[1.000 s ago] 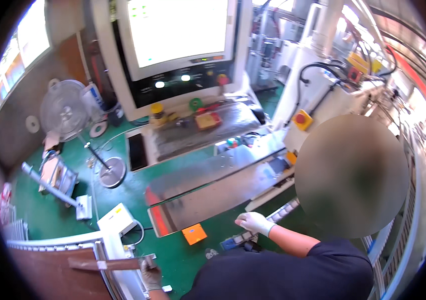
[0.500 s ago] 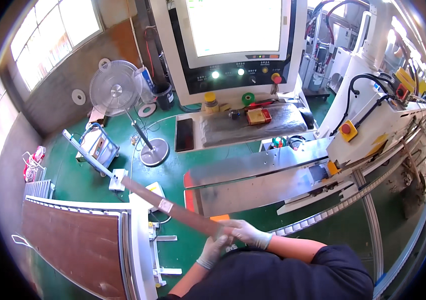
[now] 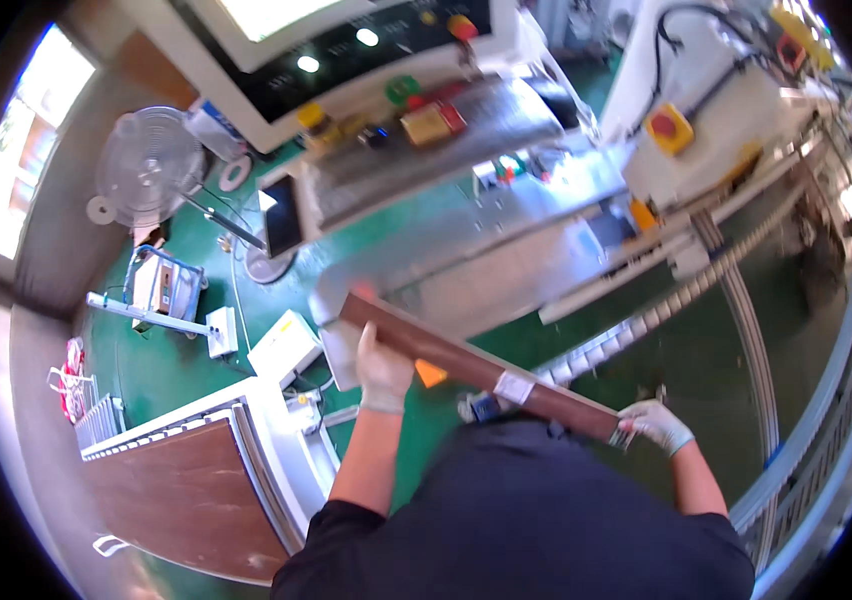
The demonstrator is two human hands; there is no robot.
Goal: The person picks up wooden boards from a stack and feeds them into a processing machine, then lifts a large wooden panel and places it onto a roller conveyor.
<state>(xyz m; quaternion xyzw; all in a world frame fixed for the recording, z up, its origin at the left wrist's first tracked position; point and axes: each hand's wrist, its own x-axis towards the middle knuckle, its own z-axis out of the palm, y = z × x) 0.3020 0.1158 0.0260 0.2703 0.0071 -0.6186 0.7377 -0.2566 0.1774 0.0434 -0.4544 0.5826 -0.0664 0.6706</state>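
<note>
A long, narrow brown board [image 3: 456, 360] slants across in front of my body, its left end farther away. On its face is a white label [image 3: 514, 387]. My left hand [image 3: 384, 372], in a pale glove, grips the board near its left end, thumb over the face. At the right end, my gloved right hand [image 3: 657, 426] holds the board's corner, with some fingers hidden behind it. Beyond the board's left end lies the metal machine bed [image 3: 491, 295].
A console [image 3: 346, 75] with lit buttons stands ahead, above a covered shelf [image 3: 506, 125]. A brown-topped table [image 3: 186, 490] is at lower left, a fan [image 3: 151, 165] and a blue cart [image 3: 168, 285] beyond it. Right are a roller rail [image 3: 646, 325] and a red stop button [image 3: 664, 125].
The board has swung round, its far end coming nearer and its other end moving right. My hands, close together before, are now apart at its two ends. The view has tilted and shifted.
</note>
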